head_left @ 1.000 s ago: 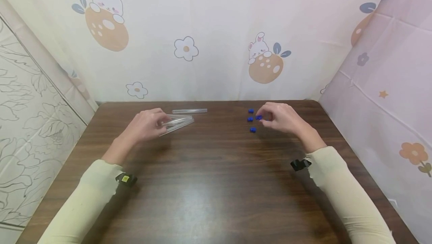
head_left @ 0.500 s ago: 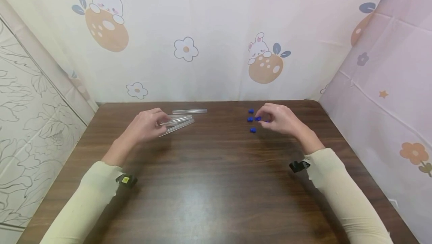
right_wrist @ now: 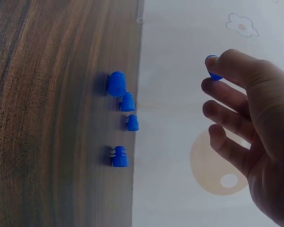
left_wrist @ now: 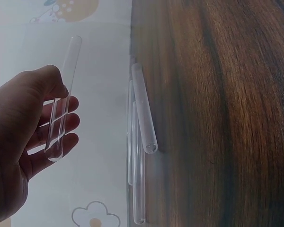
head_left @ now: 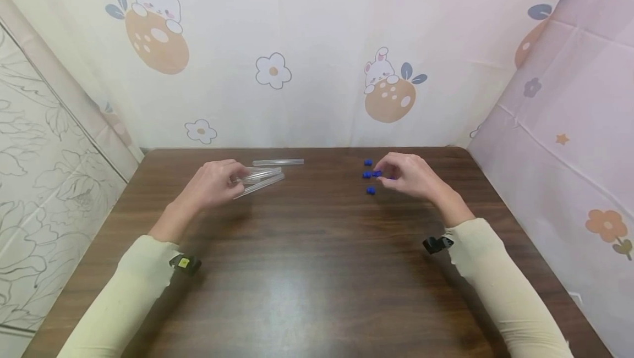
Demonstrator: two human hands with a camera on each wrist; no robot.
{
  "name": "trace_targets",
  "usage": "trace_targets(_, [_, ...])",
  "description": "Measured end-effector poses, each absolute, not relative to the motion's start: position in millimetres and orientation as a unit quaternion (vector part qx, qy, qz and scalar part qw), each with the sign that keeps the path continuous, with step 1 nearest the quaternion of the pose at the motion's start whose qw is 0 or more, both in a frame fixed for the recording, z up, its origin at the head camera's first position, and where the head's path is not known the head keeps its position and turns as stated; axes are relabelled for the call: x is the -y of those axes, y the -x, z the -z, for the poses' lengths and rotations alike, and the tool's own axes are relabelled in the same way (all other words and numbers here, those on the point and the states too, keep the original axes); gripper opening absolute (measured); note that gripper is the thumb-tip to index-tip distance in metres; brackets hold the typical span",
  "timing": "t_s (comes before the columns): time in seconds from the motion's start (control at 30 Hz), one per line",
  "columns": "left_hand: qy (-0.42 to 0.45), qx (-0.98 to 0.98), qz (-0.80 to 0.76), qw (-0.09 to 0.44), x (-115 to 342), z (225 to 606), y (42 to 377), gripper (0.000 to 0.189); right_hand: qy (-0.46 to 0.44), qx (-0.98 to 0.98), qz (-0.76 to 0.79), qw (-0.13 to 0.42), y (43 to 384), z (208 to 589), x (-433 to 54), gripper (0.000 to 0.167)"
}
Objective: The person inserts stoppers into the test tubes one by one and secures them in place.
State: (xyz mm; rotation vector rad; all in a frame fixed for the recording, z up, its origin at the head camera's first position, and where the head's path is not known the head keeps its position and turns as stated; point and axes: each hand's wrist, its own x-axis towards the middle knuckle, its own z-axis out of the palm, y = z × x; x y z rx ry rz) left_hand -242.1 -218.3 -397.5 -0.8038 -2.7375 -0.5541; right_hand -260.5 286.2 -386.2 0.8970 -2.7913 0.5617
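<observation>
My left hand (head_left: pixel 215 183) grips a clear test tube (left_wrist: pixel 57 125) between thumb and fingers, with the rounded end pointing down past the palm in the left wrist view. Beside it, several more test tubes (left_wrist: pixel 139 189) lie on the table in a loose pile. At the right, my right hand (head_left: pixel 407 175) pinches a small blue stopper (right_wrist: pixel 214 73) between thumb and index finger while the other fingers stay loosely bent. Several other blue stoppers (right_wrist: pixel 119 156) sit on the table near that hand; one is partly hidden behind it in the head view.
A single test tube (head_left: pixel 278 162) lies apart near the back edge of the brown wooden table (head_left: pixel 307 259). Behind the table hangs a white printed curtain (head_left: pixel 317 28), and a pinkish one (head_left: pixel 569 105) borders the right side.
The right hand has shifted slightly left with the pinched stopper, and another stopper shows behind its fingers. My left hand has stayed in place, holding its test tube.
</observation>
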Motion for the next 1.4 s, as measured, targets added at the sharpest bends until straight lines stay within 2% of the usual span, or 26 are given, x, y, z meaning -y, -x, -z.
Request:
trace_targets(0.17, [0.275,0.934,0.194,0.117,218.7,397.0,243.9,0.026,-0.302,0.931,-0.193,0.07,261.8,384.9,-286.3,0.021])
trace_targets(0.4, [0.269,0.936,0.196,0.114,219.3,400.0,242.6,0.027,-0.326,0.922,-0.188,0.096,263.0,388.6,-286.4,0.024])
trace_targets(0.53, [0.269,0.936,0.198,0.113,219.2,400.0,242.4,0.028,-0.325,0.922,-0.191,0.093,262.5,388.5,-286.9,0.023])
trace_targets(0.7, [0.277,0.932,0.202,0.114,219.4,399.2,242.3,0.028,-0.319,0.923,-0.197,0.084,261.1,386.7,-286.3,0.022])
trace_targets(1.07, [0.305,0.918,0.216,0.13,216.1,403.7,245.3,0.028,-0.33,0.916,-0.203,0.105,260.0,391.8,-281.0,0.024])
trace_targets(1.4, [0.313,0.913,0.222,0.136,210.2,405.4,245.1,0.026,-0.322,0.918,-0.218,0.084,260.1,394.9,-277.1,0.021])
